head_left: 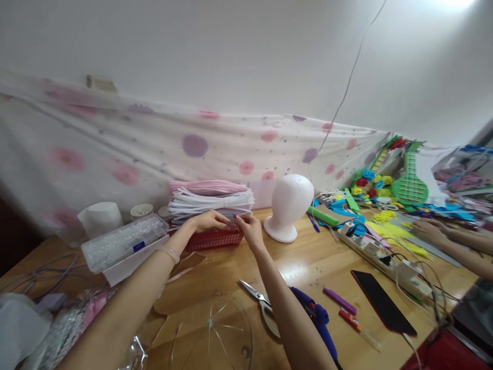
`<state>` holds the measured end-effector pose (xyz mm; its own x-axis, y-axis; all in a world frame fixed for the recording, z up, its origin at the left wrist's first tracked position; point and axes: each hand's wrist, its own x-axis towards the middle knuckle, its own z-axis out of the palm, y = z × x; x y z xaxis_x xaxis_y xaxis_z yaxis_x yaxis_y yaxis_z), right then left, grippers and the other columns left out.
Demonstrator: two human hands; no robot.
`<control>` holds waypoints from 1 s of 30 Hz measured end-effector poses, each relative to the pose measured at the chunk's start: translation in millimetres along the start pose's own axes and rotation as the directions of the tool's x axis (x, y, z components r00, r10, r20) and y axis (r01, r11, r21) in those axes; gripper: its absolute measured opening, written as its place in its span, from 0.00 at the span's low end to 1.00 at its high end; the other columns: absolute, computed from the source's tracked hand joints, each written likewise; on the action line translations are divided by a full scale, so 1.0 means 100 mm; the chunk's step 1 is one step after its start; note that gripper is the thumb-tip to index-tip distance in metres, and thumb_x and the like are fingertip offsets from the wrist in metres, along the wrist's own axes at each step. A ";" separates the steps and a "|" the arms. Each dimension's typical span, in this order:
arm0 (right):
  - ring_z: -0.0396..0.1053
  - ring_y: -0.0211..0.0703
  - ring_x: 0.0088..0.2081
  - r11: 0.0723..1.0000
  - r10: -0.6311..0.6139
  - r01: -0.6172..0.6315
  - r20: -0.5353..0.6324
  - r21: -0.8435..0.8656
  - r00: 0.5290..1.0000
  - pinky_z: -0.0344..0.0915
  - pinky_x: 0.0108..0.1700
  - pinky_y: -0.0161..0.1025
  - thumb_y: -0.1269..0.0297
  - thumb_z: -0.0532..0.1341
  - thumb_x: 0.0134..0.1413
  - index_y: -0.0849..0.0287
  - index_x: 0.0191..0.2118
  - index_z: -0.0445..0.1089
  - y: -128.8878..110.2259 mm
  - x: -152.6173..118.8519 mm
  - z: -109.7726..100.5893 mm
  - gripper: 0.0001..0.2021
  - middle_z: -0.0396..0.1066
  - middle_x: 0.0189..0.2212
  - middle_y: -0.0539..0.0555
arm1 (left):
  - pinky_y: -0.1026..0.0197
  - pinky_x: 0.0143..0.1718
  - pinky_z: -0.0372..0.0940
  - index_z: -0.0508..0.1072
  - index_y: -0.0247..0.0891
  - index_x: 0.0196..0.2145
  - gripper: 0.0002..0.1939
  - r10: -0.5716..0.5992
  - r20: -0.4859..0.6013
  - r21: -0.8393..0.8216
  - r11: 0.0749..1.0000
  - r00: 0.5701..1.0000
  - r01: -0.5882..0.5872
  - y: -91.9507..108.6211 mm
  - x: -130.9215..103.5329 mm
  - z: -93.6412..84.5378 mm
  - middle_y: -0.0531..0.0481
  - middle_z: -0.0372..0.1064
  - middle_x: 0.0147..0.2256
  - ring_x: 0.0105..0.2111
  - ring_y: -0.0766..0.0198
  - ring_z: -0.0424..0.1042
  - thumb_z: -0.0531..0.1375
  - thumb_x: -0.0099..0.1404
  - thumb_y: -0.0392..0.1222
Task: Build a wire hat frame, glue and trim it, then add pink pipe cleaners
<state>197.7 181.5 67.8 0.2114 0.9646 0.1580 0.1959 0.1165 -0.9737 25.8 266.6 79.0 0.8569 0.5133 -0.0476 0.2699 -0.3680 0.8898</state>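
Observation:
Both hands are stretched out over a red basket (215, 240) that holds bundles of white strips (210, 202) and pink strips (211, 187). My left hand (210, 221) is closed at the front of the white bundle, thumb and fingertips pressed together. Close beside it, my right hand (250, 228) pinches with its fingertips near the basket's right end. Anything between the fingers is too small to make out. A white foam head (290, 205) stands just right of my right hand.
Scissors (262, 303), a blue glue gun (316, 313), a purple stick (339, 300), a black phone (383, 303) and a power strip (385, 264) lie to the right. A clear bead box (125, 244) stands left. Another person's hands (431, 231) are at far right.

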 end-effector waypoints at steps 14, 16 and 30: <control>0.73 0.39 0.35 0.937 -0.154 0.107 -0.120 -0.333 0.981 0.72 0.40 0.42 0.58 0.61 0.64 0.62 0.38 0.72 0.08 0.09 -0.03 0.11 0.74 0.34 0.50 | 0.48 0.47 0.71 0.72 0.35 0.49 0.16 -0.091 -0.137 0.112 0.988 0.986 0.107 -0.24 -0.05 -0.09 0.45 0.72 0.49 0.46 0.55 0.74 0.60 0.69 0.47; 0.73 0.40 0.37 0.910 -0.168 0.105 -0.127 -0.401 0.978 0.71 0.44 0.44 0.58 0.62 0.64 0.62 0.37 0.72 0.09 0.09 -0.05 0.11 0.74 0.34 0.51 | 0.48 0.47 0.71 0.72 0.35 0.50 0.16 -0.099 -0.144 0.124 0.985 0.985 0.117 -0.28 0.01 -0.05 0.45 0.71 0.50 0.47 0.54 0.73 0.61 0.69 0.47; 0.76 0.51 0.33 0.825 -0.163 0.001 -0.236 -0.565 0.958 0.63 0.35 0.39 0.56 0.61 0.58 0.61 0.43 0.76 -0.43 -0.17 -0.42 0.15 0.79 0.28 0.58 | 0.51 0.44 0.72 0.74 0.34 0.48 0.16 -0.253 -0.137 0.173 0.946 0.958 0.275 -0.31 0.10 -0.03 0.49 0.71 0.50 0.46 0.49 0.73 0.62 0.68 0.48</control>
<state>226.3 150.0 114.4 0.3964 0.8492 0.3488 0.7031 -0.0365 -0.7102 25.2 285.4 52.3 0.6920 0.6911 -0.2086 0.5669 -0.3413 0.7498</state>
